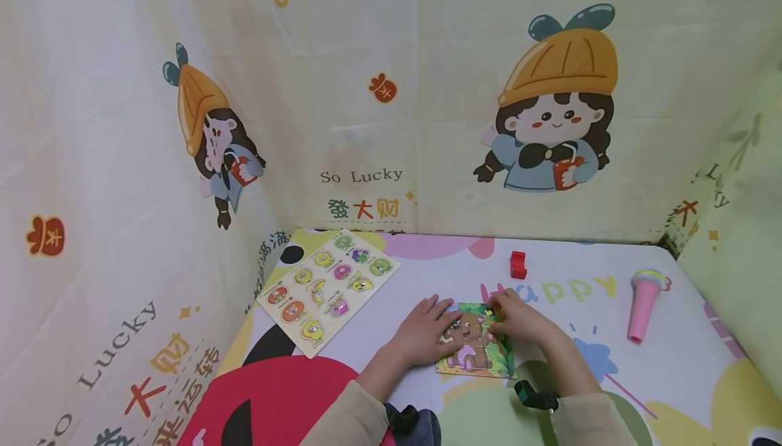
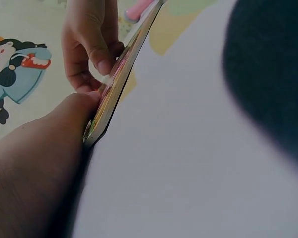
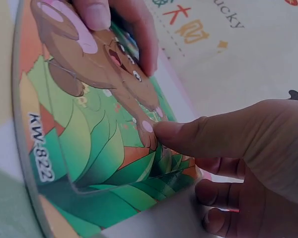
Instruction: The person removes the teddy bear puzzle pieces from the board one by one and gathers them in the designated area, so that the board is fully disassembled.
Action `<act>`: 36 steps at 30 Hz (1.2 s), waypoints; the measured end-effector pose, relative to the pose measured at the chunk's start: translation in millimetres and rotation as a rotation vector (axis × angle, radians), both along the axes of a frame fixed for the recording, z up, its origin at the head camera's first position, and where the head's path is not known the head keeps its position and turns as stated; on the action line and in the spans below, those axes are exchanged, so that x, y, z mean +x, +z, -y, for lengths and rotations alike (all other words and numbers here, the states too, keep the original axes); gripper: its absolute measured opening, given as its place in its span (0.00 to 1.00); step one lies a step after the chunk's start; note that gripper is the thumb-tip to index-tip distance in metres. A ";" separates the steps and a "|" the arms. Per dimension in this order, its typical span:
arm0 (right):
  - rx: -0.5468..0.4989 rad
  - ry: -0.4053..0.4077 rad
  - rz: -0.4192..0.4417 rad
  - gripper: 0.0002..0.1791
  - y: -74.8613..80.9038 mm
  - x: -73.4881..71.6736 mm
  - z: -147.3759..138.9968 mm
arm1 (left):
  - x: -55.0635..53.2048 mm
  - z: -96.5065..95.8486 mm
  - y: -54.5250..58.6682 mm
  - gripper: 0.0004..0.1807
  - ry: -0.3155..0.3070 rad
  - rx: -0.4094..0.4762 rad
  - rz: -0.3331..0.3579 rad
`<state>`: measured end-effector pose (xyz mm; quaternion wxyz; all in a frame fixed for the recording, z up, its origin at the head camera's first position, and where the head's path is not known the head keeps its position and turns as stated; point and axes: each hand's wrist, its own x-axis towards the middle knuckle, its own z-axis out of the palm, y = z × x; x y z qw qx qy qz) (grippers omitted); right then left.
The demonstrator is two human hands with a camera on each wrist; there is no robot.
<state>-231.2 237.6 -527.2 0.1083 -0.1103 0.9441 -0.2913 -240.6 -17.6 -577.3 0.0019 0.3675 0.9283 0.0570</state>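
Observation:
A small bear jigsaw puzzle (image 1: 472, 349) in a tray marked KW-822 lies on the table in front of me. Its brown bear and green leaves (image 3: 107, 144) show close up in the right wrist view. My left hand (image 1: 423, 330) rests over the puzzle's left side, fingers spread across the bear. At the upper right corner my right hand (image 1: 519, 317) grips the puzzle: its thumb (image 3: 176, 133) presses by the bear's paw, and the other fingers curl at the border. From the left wrist view the puzzle's edge (image 2: 120, 87) appears side-on.
A board of cartoon fruits (image 1: 324, 283) lies at the back left. Behind the puzzle is a small red block (image 1: 518, 265), and a pink toy microphone (image 1: 644, 307) lies to the right. Printed cloth walls (image 1: 440, 127) surround the patterned table (image 1: 421, 269).

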 end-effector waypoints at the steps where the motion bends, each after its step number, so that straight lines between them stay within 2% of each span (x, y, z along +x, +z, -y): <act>1: -0.003 0.003 0.006 0.25 0.0 -0.6 -0.3 | 0.3 -0.4 0.2 0.35 -0.002 0.000 0.002; 12: -0.021 0.018 0.047 0.26 0.0 -5.0 -1.7 | 2.2 -2.6 -0.7 0.33 0.005 -0.022 -0.039; 27: -0.066 0.065 0.016 0.27 -4.6 -7.4 -6.2 | 2.8 -4.2 0.6 0.33 0.014 -0.028 -0.025; 36: -0.099 0.043 0.039 0.29 -5.3 -4.9 -7.2 | 1.7 -4.4 -1.6 0.33 0.019 -0.030 -0.029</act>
